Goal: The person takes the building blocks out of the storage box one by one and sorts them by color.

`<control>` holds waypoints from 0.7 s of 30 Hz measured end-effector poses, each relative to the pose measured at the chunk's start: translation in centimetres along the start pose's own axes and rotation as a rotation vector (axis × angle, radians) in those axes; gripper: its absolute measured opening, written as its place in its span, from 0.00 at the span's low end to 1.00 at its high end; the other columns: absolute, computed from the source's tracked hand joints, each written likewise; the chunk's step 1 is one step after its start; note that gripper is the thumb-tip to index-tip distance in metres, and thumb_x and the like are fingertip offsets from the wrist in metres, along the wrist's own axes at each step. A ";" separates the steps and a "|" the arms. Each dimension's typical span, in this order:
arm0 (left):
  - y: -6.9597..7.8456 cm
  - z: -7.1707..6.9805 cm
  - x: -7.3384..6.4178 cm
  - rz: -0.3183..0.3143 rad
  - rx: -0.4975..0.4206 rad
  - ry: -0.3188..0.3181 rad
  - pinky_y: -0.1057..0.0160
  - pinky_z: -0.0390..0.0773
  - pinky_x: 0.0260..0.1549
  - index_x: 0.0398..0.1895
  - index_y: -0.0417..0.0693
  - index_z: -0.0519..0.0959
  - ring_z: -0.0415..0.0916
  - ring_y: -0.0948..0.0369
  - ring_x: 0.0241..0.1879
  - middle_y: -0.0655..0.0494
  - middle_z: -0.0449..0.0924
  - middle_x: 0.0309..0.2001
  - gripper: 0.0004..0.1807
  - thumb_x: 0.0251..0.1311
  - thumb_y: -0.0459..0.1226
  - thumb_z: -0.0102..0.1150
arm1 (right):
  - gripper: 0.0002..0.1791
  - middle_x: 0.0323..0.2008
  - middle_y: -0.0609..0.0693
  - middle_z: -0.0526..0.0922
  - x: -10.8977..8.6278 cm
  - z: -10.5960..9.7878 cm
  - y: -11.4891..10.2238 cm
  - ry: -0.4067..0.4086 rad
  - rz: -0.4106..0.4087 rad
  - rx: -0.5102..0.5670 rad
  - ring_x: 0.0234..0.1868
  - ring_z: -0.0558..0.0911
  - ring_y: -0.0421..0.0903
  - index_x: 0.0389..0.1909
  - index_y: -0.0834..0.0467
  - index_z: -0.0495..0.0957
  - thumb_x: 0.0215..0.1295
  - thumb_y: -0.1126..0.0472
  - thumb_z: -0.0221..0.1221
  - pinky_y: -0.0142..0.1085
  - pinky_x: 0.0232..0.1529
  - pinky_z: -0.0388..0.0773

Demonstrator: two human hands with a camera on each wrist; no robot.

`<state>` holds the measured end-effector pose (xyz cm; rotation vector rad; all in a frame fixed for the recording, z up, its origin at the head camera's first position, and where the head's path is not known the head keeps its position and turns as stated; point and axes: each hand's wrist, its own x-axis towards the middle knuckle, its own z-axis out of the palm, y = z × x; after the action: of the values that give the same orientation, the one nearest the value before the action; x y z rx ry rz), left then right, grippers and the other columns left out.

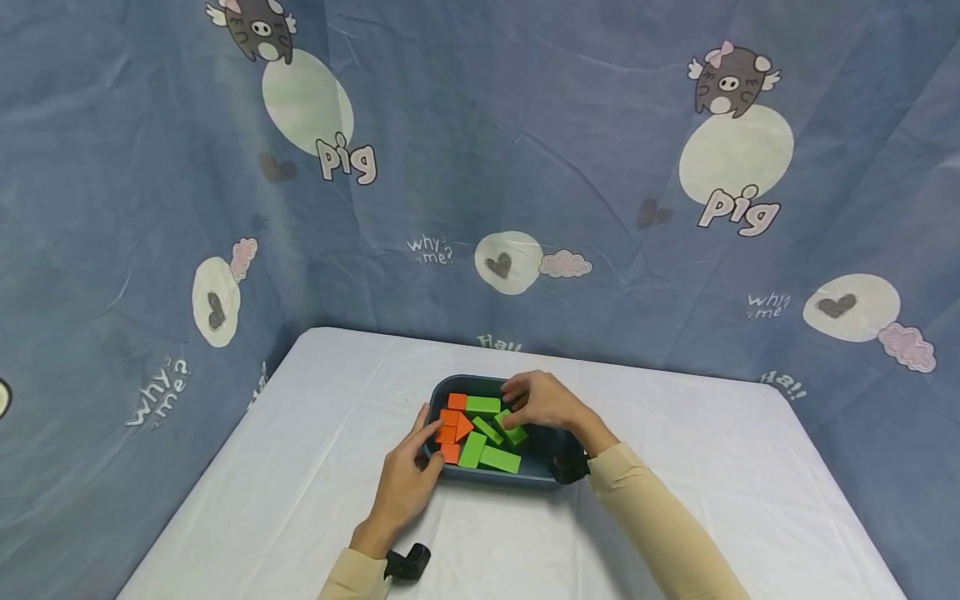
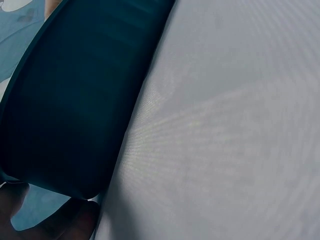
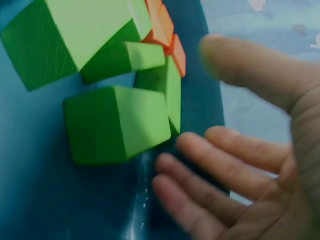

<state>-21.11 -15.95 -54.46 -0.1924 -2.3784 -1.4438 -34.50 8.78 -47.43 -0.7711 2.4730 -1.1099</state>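
Note:
A dark blue tray (image 1: 498, 478) holds several orange and green wooden blocks. My left hand (image 1: 406, 479) is at the tray's left end, its fingers extended against the wall; fingertips touch the tray's outer side (image 2: 75, 110) in the left wrist view. Above the tray's right half is my right hand (image 1: 547, 402), fingers loosely bent with nothing between them. Nearest to it is a tilted green block (image 1: 516, 434); in the right wrist view the fingers stand apart from a green block (image 3: 120, 125). At the left end the orange blocks (image 1: 447, 432) sit close together.
A white cloth (image 1: 525, 542) covers the table beneath the tray. Behind it hangs a blue printed curtain (image 1: 450, 183). A black wrist camera (image 1: 408, 563) is strapped to the left wrist, another (image 1: 570, 467) to the right.

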 end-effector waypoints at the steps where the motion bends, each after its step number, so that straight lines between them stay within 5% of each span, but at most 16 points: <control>1: 0.0 0.0 0.0 -0.002 0.004 0.001 0.52 0.69 0.62 0.67 0.40 0.76 0.61 0.57 0.72 0.52 0.60 0.77 0.29 0.60 0.27 0.60 | 0.33 0.48 0.53 0.87 0.0 0.0 0.1 -0.012 0.006 -0.031 0.44 0.86 0.47 0.58 0.61 0.81 0.50 0.57 0.78 0.41 0.45 0.83; 7: -0.1 0.2 -0.2 -0.021 0.012 0.003 0.50 0.67 0.64 0.67 0.41 0.76 0.60 0.56 0.73 0.50 0.60 0.77 0.29 0.60 0.27 0.59 | 0.36 0.50 0.55 0.85 -0.1 0.5 0.2 -0.080 -0.013 -0.163 0.48 0.84 0.50 0.60 0.60 0.79 0.48 0.56 0.79 0.44 0.47 0.81; 21: 0.3 0.1 -0.1 -0.023 0.015 -0.011 0.51 0.66 0.64 0.67 0.41 0.77 0.60 0.57 0.73 0.50 0.60 0.77 0.28 0.61 0.28 0.59 | 0.34 0.41 0.49 0.80 -0.5 1.0 0.1 -0.079 0.014 -0.293 0.39 0.77 0.45 0.53 0.60 0.77 0.43 0.62 0.81 0.44 0.46 0.78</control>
<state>-20.94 -15.66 -54.27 -0.1697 -2.4069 -1.4389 -33.59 8.52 -48.11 -0.8575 2.5997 -0.7044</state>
